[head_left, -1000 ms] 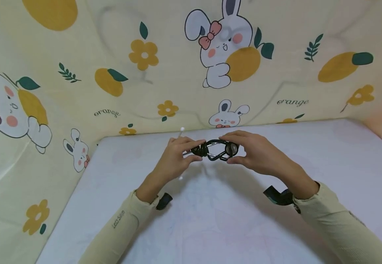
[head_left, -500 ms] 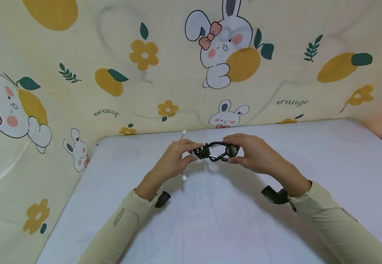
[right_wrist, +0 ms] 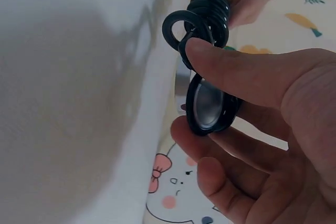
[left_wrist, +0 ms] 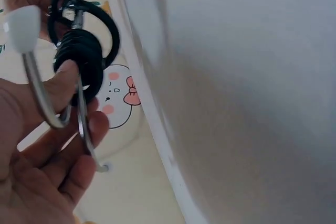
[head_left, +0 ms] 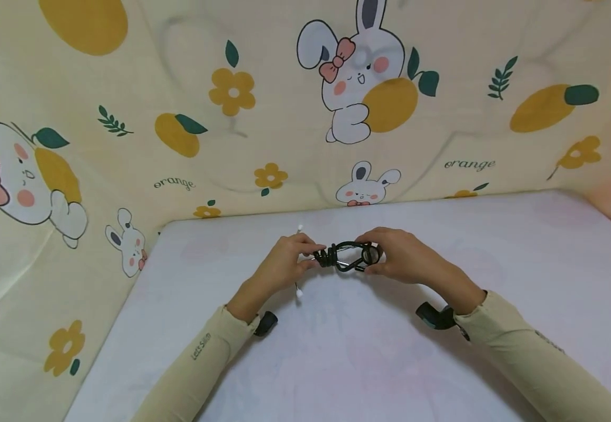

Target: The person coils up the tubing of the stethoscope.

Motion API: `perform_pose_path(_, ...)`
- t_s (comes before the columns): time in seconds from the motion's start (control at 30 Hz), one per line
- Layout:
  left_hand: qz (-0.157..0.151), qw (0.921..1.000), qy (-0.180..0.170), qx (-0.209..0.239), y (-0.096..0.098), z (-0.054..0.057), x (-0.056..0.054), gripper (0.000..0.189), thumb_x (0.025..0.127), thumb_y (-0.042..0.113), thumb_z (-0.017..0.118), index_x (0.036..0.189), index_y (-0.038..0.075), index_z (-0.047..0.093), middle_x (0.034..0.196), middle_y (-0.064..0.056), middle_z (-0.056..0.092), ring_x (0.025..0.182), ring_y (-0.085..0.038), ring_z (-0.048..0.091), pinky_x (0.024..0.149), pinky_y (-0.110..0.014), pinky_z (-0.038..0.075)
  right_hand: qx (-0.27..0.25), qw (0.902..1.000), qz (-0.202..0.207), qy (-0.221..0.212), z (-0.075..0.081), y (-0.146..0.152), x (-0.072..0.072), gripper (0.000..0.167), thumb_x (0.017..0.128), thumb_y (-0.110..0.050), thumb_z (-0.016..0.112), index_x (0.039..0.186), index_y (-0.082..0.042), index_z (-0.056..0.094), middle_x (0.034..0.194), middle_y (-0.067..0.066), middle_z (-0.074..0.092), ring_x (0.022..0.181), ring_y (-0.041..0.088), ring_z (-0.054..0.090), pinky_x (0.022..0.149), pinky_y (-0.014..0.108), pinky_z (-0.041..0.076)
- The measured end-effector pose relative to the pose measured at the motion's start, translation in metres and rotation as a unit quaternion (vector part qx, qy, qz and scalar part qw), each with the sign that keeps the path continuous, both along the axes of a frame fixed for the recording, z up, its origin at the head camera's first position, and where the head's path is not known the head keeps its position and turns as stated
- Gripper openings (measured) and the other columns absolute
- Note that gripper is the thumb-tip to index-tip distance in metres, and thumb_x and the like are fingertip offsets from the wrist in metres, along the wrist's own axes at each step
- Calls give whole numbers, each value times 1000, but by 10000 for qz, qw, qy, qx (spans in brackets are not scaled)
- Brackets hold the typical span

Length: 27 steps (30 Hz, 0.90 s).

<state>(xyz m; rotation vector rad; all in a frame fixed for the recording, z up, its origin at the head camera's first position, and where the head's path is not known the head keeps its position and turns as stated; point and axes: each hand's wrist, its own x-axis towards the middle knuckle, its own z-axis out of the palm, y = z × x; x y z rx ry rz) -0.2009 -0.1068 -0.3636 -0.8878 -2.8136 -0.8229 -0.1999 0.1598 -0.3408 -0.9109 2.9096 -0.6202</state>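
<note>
Between both hands is a stethoscope [head_left: 328,257], its black tubing wound in several tight turns with loops to the right. My left hand [head_left: 279,264] pinches the left end, where metal ear tubes pass between the fingers. White ear tips [left_wrist: 23,30] stick out on either side of that hand. At the other end my right hand [head_left: 405,256] grips the looped tubing and the round chest piece [right_wrist: 209,106], thumb on one side and fingers on the other. The right wrist view shows the chest piece's flat silvery face rimmed in black.
A table with a white cover [head_left: 347,351] lies under the hands, and their shadows fall on it. Behind and to the left hangs a cream cloth [head_left: 284,129] printed with rabbits, oranges and flowers. Black straps [head_left: 434,316] show at the wrists.
Both hands have come down and a little nearer, carrying the stethoscope with them. Their grip on its two ends looks much the same. The head view has tilted slightly.
</note>
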Motion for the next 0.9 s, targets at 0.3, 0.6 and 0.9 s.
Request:
perform_pose_path(0.3, -143, 9988, -219, -402, 0, 1, 2, 37, 89, 12, 73, 126, 10, 70, 114, -6, 70, 107, -22, 67, 96, -41, 51, 258, 9987, -45, -430, -7, -4, 0, 61, 77, -23, 86, 132, -11, 62, 130, 11, 65, 117, 32, 63, 96, 51, 50)
perform_pose_path(0.6, -411, 9970, 97, -649, 0, -3, 1, 30, 95, 9, 65, 125, 9, 70, 116, -9, 71, 110, -24, 66, 99, -42, 51, 759, 9952, -162, -590, -11, -6, -1, 63, 78, -28, 85, 134, -12, 62, 133, 11, 65, 122, 34, 61, 100, 53, 49)
perform_pose_path(0.9, -257, 9973, 202, -659, -2, -4, 3, 29, 93, 10, 68, 122, 9, 72, 114, -9, 73, 108, -24, 68, 97, -43, 52, 707, 9954, -13, -640, -10, -7, -4, 67, 79, -31, 84, 137, -12, 59, 136, 12, 63, 126, 34, 58, 103, 54, 46)
